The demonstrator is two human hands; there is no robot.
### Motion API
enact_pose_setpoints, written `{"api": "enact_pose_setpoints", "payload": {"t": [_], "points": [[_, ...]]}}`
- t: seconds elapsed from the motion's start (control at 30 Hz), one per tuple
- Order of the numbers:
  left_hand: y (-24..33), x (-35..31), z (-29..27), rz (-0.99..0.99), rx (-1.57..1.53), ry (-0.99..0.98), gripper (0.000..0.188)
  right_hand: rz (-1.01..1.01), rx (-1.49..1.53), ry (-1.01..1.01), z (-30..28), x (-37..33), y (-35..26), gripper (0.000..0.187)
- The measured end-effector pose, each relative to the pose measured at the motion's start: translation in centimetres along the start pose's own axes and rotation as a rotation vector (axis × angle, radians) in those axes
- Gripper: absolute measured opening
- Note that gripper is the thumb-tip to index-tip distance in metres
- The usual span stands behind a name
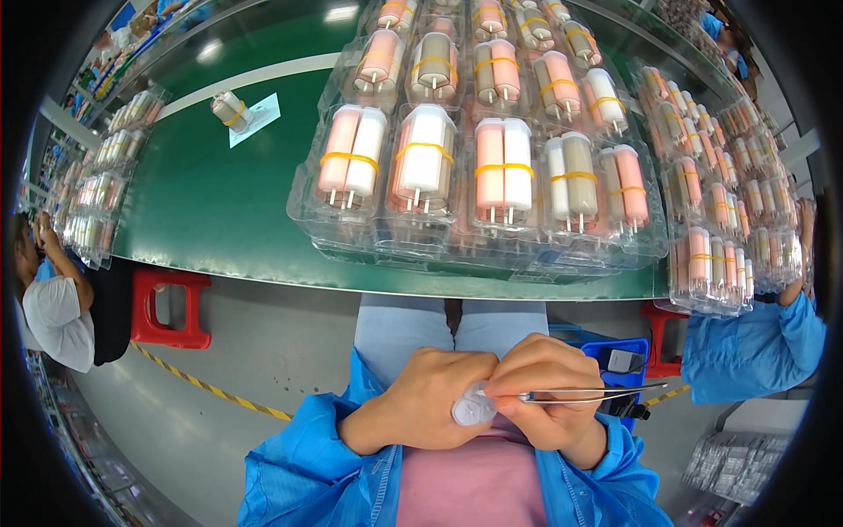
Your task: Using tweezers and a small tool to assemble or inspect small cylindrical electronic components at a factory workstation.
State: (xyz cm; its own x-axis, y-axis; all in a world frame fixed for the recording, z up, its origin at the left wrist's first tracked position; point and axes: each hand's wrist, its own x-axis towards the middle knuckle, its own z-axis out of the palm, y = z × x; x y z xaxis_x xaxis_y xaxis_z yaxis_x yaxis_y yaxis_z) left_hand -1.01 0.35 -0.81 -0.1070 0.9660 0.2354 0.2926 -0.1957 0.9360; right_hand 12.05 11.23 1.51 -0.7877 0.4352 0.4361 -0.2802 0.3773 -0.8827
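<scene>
Small white cap sat below the desk's near edge, over the lap, clasped in left hand. Right hand pinched metal tweezers, tips at the cap; both wrists bent inward.

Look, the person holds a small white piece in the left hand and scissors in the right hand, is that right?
Not quite. The head view shows the right hand holding thin metal tweezers, not scissors. The left hand does hold the small white piece.
</scene>
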Motion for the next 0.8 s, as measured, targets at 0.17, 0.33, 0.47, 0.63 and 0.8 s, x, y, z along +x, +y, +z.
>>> {"api": "enact_pose_setpoints", "payload": {"t": [0.17, 0.33, 0.47, 0.63, 0.8], "points": [[-0.3, -0.1, 0.1, -0.018, 0.003, 0.001, 0.021, -0.002, -0.019, 0.027, 0.3, -0.2, 0.2, 0.017], [-0.3, 0.0, -0.1, -0.011, -0.053, -0.012, 0.022, 0.016, 0.037, 0.075, 0.4, -0.4, 0.1, 0.017], [-0.3, 0.1, -0.3, 0.001, -0.103, -0.015, 0.023, 0.022, -0.017, 0.03, -0.2, -0.2, -0.7, 0.021], [-0.2, 0.1, -0.5, 0.007, -0.11, -0.014, 0.023, 0.082, -0.043, -0.004, -0.6, -0.3, -1.2, 0.024], [-0.3, 0.1, -0.6, 0.034, -0.092, -0.023, 0.023, 0.015, 0.007, -0.007, -0.5, 0.0, -1.0, 0.022]]}}
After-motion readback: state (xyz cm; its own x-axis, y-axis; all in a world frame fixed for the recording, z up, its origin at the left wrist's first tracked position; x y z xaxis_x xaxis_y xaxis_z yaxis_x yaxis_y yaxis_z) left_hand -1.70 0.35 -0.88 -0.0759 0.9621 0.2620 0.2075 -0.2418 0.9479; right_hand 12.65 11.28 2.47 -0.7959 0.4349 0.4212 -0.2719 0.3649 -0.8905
